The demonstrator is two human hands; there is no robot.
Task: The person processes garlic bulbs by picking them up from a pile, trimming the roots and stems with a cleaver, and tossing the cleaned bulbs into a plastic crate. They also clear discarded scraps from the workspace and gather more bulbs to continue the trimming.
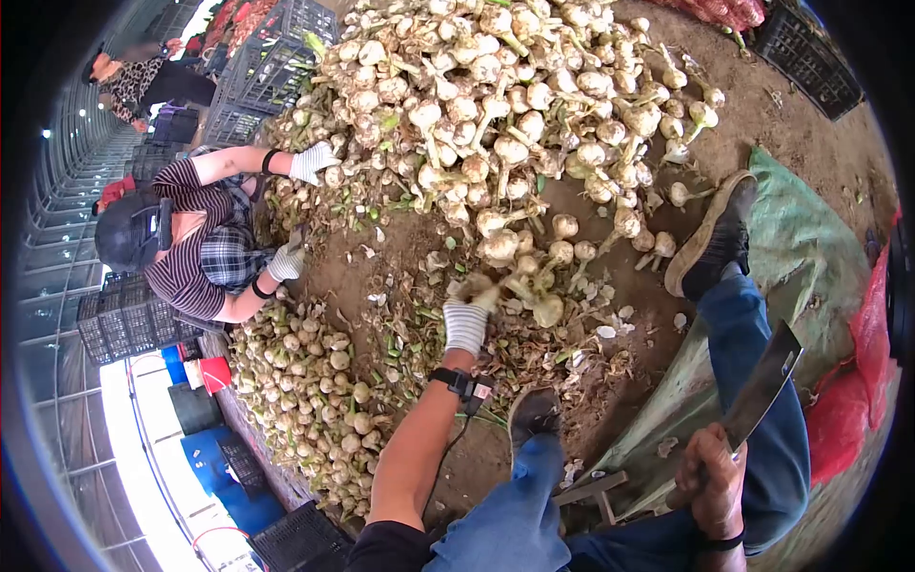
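Observation:
My left hand [466,322], in a white striped glove, reaches over the ground at the near edge of a big heap of garlic bulbs [510,148]. Its soiled fingertips are smeared by motion, so their grip cannot be made out. Just to the right of those fingers lies a garlic bulb [548,310] with its stalk. My bare right hand [713,472] is wrapped round the handle of a cleaver [764,383] over my right leg. The broad blade points up and to the right.
A co-worker [195,238] in gloves sits at the left, beside a pile of trimmed bulbs [319,381]. Stalk scraps [562,367] litter the soil between my feet. Black crates [810,59] stand around, and a green sheet [796,238] lies at the right.

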